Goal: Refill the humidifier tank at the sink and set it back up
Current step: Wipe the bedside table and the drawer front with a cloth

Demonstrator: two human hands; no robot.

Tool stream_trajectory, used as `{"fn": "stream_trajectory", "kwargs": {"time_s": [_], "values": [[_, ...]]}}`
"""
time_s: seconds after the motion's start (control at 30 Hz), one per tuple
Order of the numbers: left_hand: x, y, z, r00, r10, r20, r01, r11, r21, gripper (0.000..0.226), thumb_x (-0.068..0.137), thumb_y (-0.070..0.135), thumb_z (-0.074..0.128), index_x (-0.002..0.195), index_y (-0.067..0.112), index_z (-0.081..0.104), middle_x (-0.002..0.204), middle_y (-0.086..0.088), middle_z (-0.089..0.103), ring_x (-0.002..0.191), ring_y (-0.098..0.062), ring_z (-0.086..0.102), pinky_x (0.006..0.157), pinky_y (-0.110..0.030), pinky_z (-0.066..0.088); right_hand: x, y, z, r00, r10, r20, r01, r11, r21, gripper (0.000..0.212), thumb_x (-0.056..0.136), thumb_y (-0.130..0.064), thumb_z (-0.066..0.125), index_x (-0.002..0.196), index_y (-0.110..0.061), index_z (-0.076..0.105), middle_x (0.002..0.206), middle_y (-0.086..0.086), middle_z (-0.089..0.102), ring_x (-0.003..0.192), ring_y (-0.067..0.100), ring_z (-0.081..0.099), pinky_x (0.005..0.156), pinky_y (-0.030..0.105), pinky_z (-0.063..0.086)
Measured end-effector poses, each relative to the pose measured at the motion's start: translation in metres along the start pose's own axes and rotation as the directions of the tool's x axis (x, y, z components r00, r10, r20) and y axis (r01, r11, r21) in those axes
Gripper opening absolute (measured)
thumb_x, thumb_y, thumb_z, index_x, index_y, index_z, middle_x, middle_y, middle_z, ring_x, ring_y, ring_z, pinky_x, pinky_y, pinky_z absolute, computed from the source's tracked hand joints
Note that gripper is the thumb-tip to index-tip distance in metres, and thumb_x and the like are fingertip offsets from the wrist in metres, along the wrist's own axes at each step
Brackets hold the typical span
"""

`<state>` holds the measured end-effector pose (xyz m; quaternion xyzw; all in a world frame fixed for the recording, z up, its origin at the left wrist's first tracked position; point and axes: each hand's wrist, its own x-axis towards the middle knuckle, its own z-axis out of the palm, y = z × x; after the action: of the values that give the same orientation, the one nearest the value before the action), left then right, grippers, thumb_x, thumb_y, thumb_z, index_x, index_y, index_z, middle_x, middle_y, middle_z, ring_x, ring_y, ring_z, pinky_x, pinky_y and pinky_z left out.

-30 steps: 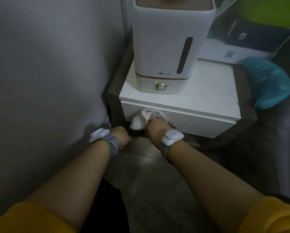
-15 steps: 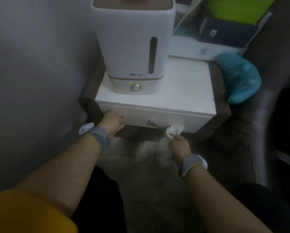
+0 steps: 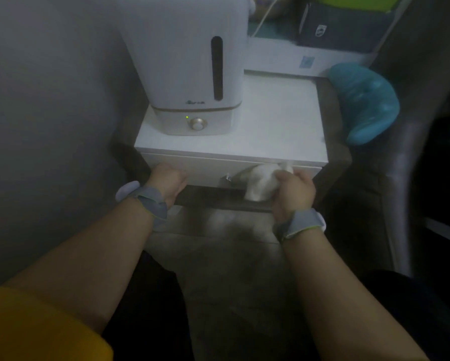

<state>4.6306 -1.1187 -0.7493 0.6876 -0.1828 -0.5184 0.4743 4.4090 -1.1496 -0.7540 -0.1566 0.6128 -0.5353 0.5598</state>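
Note:
The white humidifier [image 3: 184,66] stands upright on the left part of a white nightstand [image 3: 278,131], tank seated on its base, a green light lit beside the round knob [image 3: 198,124]. My left hand [image 3: 168,182] grips the lower edge of the drawer front [image 3: 208,170] at its left end, fingers curled under it. My right hand [image 3: 293,192] holds a crumpled white cloth [image 3: 261,182] against the right half of the drawer front, beside the small metal handle [image 3: 227,177].
A grey wall runs close along the left. A teal cushion [image 3: 367,102] lies to the right of the nightstand, with boxes [image 3: 330,24] behind it. A dark chair edge [image 3: 411,152] stands at the right. Tiled floor lies below my arms.
My right hand has carried the cloth along the drawer front from left of the handle to the right end. My left hand moved up to the drawer's lower edge.

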Motion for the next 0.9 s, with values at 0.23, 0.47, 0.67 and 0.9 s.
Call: {"fn": "stream_trajectory", "kwargs": {"time_s": [0.23,0.47,0.67,0.9], "values": [[0.005,-0.004,-0.001,0.998,-0.054,0.041,0.055,0.998,-0.013,0.014,0.094,0.004,0.049,0.086,0.014,0.055,0.091,0.0,0.057,0.097,-0.014,0.055,0.096,-0.029,0.043,0.008,0.009,0.004,0.999,-0.045,-0.014,0.045,0.999,-0.032,0.019,0.07,0.0,0.072,0.069,-0.017,0.063,0.078,0.013,0.066,0.077,0.029,0.064,0.077,0.048,0.056],[0.0,-0.012,0.002,0.96,-0.27,0.071,0.271,0.963,0.001,0.019,0.099,0.011,0.042,0.082,0.011,0.051,0.122,-0.011,0.057,0.126,-0.024,0.049,0.095,-0.036,0.041,0.003,0.021,-0.005,0.994,0.096,0.051,-0.098,0.994,0.044,0.015,0.085,0.004,0.06,0.087,-0.01,0.062,0.079,0.011,0.063,0.074,0.027,0.061,0.074,0.038,0.055],[-0.011,-0.011,0.01,0.956,-0.259,0.138,0.208,0.929,0.305,0.019,0.098,0.011,0.045,0.084,0.021,0.055,0.096,-0.004,0.06,0.081,-0.013,0.058,0.073,-0.027,0.047,0.009,0.057,-0.027,0.933,0.347,0.098,-0.333,0.933,-0.135,0.033,0.09,0.001,0.046,0.123,-0.004,0.051,0.079,0.003,0.052,0.059,0.016,0.056,0.051,0.023,0.05],[-0.016,-0.027,-0.004,0.986,-0.104,0.133,-0.048,0.581,0.813,0.022,0.091,0.009,0.055,0.11,0.007,0.066,0.106,-0.014,0.066,0.089,-0.024,0.067,0.067,-0.021,0.047,0.04,0.037,-0.016,0.979,0.197,0.054,-0.198,0.98,0.007,0.031,0.087,0.009,0.049,0.107,-0.013,0.058,0.085,0.012,0.057,0.066,0.019,0.056,0.054,0.029,0.047]]}}
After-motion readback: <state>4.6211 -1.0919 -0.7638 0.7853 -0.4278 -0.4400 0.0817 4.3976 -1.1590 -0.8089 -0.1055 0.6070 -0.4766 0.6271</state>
